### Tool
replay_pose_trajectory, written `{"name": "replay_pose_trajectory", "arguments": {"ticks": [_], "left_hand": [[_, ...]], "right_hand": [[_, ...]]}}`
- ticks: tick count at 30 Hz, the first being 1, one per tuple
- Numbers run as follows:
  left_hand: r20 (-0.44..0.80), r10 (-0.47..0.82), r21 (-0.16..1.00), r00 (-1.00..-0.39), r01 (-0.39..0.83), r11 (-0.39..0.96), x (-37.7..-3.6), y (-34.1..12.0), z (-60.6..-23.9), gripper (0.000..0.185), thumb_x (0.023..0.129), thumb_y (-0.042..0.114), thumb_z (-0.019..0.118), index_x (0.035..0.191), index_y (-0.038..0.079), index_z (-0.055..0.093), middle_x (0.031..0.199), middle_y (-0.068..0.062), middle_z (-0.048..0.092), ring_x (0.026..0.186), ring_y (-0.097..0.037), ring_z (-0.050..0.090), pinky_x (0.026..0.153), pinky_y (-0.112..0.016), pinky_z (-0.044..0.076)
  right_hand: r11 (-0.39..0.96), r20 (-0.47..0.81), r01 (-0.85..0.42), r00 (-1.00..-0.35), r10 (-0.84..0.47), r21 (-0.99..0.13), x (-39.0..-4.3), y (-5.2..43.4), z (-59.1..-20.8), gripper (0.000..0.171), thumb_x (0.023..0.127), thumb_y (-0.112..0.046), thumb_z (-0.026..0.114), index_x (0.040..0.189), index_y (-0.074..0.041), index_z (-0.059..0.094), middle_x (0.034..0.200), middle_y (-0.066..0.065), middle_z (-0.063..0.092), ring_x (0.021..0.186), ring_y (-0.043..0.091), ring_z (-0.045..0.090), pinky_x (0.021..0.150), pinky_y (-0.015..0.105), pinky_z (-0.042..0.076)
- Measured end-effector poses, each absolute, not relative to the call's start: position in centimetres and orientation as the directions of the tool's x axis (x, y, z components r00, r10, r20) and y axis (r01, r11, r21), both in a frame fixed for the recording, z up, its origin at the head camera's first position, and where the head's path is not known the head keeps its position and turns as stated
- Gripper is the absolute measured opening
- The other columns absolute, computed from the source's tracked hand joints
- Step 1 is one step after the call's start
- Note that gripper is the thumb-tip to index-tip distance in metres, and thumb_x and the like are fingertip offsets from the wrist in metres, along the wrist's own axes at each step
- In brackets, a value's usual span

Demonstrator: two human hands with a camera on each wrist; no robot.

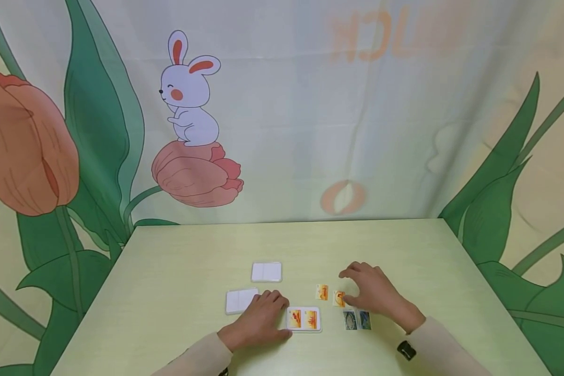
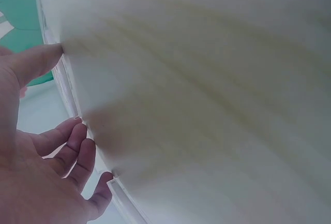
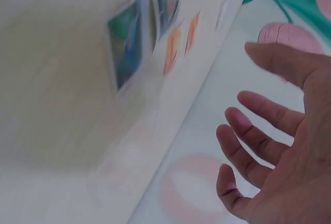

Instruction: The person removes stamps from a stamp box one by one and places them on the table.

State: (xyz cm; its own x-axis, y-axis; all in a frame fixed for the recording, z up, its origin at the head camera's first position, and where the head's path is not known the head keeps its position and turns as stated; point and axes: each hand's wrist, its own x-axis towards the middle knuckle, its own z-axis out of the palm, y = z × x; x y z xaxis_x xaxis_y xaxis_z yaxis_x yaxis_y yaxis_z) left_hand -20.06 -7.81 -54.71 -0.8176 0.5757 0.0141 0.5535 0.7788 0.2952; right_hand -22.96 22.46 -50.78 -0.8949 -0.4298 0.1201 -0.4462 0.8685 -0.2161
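Note:
A shallow white tray with two orange picture cards in it lies in front of my left hand. My left thumb and forefinger hold its near and far corners on the left side; the other fingers rest at the table. Over a small yellow-orange card hovers my right hand, fingers spread and loosely bent, its thumb overlapping the card's right side. Nothing shows between the fingers in the right wrist view. Another orange card lies just left. Two dark blue-grey cards lie nearer, side by side.
One white two-part tray lies farther back. A second such tray sits at the left, partly covered by my left hand. The pale table ends at a printed curtain with a rabbit and tulips.

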Motion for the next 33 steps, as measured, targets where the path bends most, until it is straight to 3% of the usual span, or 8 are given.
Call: {"name": "replay_pose_trajectory", "arguments": {"ticks": [12, 33], "left_hand": [[0.018, 0.573, 0.297, -0.819, 0.552, 0.779, -20.1, -7.8, -54.6, 0.058, 0.077, 0.050, 0.076, 0.119, 0.013, 0.059, 0.114, 0.002, 0.057, 0.105, -0.017, 0.050, 0.091, -0.040, 0.040], [0.018, 0.578, 0.299, -0.816, 0.556, 0.775, -20.0, -7.9, -54.4, 0.056, 0.079, 0.050, 0.075, 0.119, 0.014, 0.059, 0.114, 0.002, 0.056, 0.104, -0.017, 0.050, 0.090, -0.041, 0.040]], "right_hand": [[0.818, 0.069, -0.466, -0.879, -0.473, -0.338, -21.3, 18.7, -51.3, 0.037, 0.080, -0.032, 0.080, 0.110, -0.013, 0.070, 0.110, 0.001, 0.065, 0.102, 0.024, 0.062, 0.080, 0.048, 0.046], [0.829, -0.007, -0.423, -0.889, -0.457, -0.366, -21.0, 16.4, -53.7, 0.028, 0.077, -0.033, 0.081, 0.097, -0.016, 0.071, 0.094, -0.005, 0.063, 0.086, 0.014, 0.060, 0.075, 0.041, 0.045]]}}
